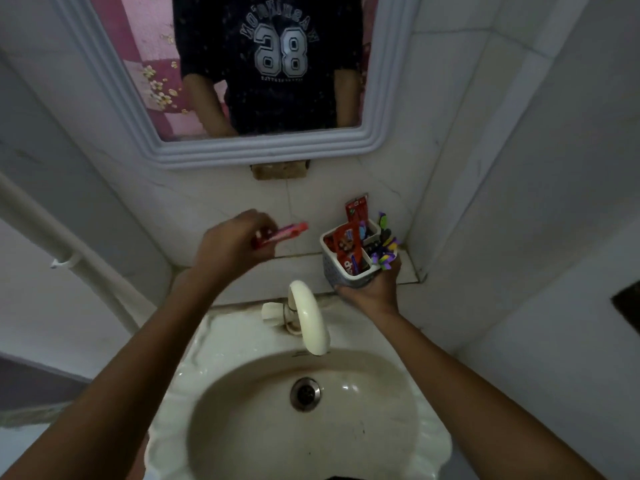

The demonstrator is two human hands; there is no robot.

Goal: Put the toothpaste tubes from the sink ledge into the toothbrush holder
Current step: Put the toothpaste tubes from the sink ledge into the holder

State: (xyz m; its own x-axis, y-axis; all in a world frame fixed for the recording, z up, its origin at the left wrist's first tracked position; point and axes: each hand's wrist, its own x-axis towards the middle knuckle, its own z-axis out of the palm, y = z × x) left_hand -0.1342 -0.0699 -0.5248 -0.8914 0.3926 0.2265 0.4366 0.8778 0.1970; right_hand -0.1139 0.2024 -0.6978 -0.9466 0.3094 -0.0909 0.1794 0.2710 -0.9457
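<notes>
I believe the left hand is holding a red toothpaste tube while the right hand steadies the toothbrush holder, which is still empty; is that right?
Not quite. In the head view the toothbrush holder is not empty: it already holds red toothpaste tubes and toothbrushes. The rest stands: the left hand holds a red toothpaste tube and the right hand steadies the holder.

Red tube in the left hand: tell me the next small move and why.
Probably carry the red toothpaste tube rightward and tip it end-down into the toothbrush holder. The left hand holds it above the ledge, apart from the holder, while the right hand grips the holder from below. Two red tubes already stand in it, with toothbrushes filling the right side.
</notes>
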